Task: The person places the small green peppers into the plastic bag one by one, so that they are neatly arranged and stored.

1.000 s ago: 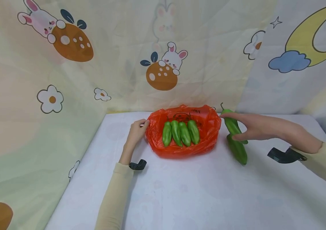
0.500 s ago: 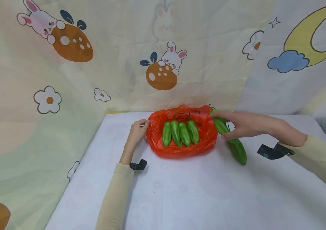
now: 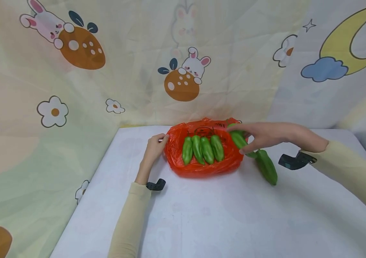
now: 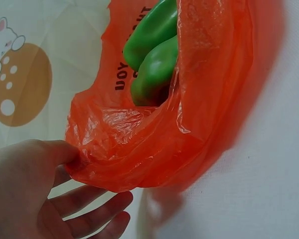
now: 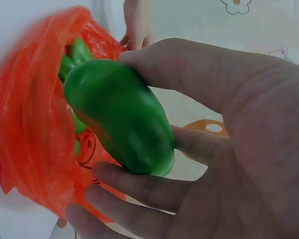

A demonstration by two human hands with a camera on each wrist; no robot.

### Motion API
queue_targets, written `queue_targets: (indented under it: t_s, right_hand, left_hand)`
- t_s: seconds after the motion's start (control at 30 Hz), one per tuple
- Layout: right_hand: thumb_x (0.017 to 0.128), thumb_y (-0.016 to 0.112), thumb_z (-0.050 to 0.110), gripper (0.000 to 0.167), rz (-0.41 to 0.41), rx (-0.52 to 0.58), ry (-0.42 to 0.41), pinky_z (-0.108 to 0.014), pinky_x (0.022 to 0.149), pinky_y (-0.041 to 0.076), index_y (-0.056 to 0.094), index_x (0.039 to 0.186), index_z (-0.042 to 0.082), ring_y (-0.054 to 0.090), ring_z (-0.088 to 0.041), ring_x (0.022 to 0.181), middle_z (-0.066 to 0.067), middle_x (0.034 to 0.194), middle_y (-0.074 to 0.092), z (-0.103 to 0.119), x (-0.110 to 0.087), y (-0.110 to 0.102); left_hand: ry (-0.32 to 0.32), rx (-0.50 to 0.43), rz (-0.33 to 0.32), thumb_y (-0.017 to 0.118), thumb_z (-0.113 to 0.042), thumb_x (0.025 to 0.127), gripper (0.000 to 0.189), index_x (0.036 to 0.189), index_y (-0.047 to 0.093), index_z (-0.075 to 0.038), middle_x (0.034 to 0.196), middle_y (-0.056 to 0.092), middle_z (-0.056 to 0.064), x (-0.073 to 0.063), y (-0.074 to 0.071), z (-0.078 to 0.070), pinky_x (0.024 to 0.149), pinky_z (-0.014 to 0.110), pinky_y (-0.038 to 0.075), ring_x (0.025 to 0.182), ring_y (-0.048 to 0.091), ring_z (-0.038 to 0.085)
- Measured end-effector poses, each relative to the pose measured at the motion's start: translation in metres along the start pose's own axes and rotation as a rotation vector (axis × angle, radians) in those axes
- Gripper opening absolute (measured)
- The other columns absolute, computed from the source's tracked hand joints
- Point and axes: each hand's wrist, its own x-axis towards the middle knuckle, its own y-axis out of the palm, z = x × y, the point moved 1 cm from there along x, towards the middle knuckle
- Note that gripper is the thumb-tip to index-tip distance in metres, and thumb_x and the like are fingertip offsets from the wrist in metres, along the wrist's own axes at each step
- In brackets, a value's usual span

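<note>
A red plastic bag (image 3: 199, 172) lies with its mouth spread on the table, and several green peppers (image 3: 207, 150) sit side by side inside it. At the bag's left edge my left hand (image 3: 153, 147) pinches the rim; the left wrist view shows the thumb on the red plastic (image 4: 124, 164). My right hand (image 3: 266, 134) holds another green pepper (image 5: 119, 114) between thumb and fingers, over the bag's right edge. One more pepper (image 3: 266, 167) lies on the table just right of the bag, below the right hand.
The white table (image 3: 202, 218) extends toward me. A cloth backdrop (image 3: 131, 64) with printed rabbits, flowers and a moon hangs behind and on the left. Dark wrist cameras (image 3: 295, 161) sit on both wrists.
My right hand has lifted the upper pepper off its spot and carried it left to the bag's right edge. The left hand stays at the rim.
</note>
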Motion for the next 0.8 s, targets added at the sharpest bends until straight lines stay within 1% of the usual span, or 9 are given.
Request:
queue_targets:
  t_s: [0.1, 0.2, 0.27, 0.33, 0.57, 0.8]
  right_hand:
    - [0.090, 0.073, 0.032, 0.073, 0.031, -0.006, -0.008, -0.040, 0.087, 0.055, 0.036, 0.153, 0.026, 0.051, -0.031, 0.125, -0.010, 0.148, 0.044, 0.002, 0.005, -0.002]
    - [0.091, 0.072, 0.032, 0.070, 0.063, -0.011, -0.036, -0.045, 0.095, 0.053, 0.038, 0.152, 0.026, 0.051, -0.033, 0.129, -0.009, 0.151, 0.043, 0.004, 0.010, -0.002]
    - [0.091, 0.072, 0.031, 0.068, 0.089, 0.001, -0.054, -0.046, 0.098, 0.052, 0.039, 0.151, 0.027, 0.051, -0.033, 0.131, -0.008, 0.150, 0.044, 0.006, 0.013, -0.002]
    - [0.091, 0.072, 0.031, 0.068, 0.110, 0.013, -0.068, -0.046, 0.099, 0.052, 0.039, 0.150, 0.026, 0.051, -0.033, 0.132, -0.008, 0.149, 0.045, 0.007, 0.016, -0.001]
    - [0.092, 0.072, 0.028, 0.067, 0.179, 0.042, -0.094, -0.047, 0.100, 0.051, 0.039, 0.150, 0.023, 0.052, -0.032, 0.131, -0.009, 0.147, 0.046, 0.012, 0.031, -0.001]
    - [0.091, 0.073, 0.026, 0.064, 0.231, 0.029, -0.107, -0.043, 0.101, 0.051, 0.042, 0.147, 0.021, 0.056, -0.029, 0.126, -0.010, 0.140, 0.051, 0.015, 0.054, 0.002]
  left_hand:
    - [-0.007, 0.001, 0.006, 0.050, -0.038, 0.104, 0.035, 0.110, 0.073, -0.013, 0.108, 0.073, 0.008, -0.001, 0.000, -0.001, 0.090, 0.043, 0.058, 0.098, 0.067, 0.025]
    - [0.000, -0.005, 0.005, 0.050, -0.038, 0.104, 0.034, 0.108, 0.073, -0.013, 0.104, 0.073, 0.009, -0.001, 0.000, -0.002, 0.088, 0.042, 0.058, 0.095, 0.067, 0.026]
    - [0.007, -0.008, 0.004, 0.050, -0.038, 0.104, 0.034, 0.106, 0.073, -0.013, 0.101, 0.073, 0.008, -0.001, 0.000, -0.002, 0.086, 0.041, 0.058, 0.092, 0.066, 0.025]
    - [0.014, -0.013, 0.003, 0.051, -0.038, 0.104, 0.034, 0.105, 0.073, -0.012, 0.099, 0.073, 0.008, 0.000, 0.000, -0.003, 0.085, 0.041, 0.058, 0.091, 0.065, 0.025]
    - [0.007, -0.007, 0.014, 0.050, -0.038, 0.104, 0.034, 0.109, 0.073, -0.012, 0.104, 0.073, 0.008, 0.001, 0.001, -0.003, 0.092, 0.043, 0.058, 0.100, 0.067, 0.025]
    - [0.005, -0.005, 0.009, 0.050, -0.037, 0.104, 0.034, 0.108, 0.073, -0.013, 0.104, 0.073, 0.008, 0.000, 0.000, -0.002, 0.089, 0.043, 0.058, 0.097, 0.067, 0.025]
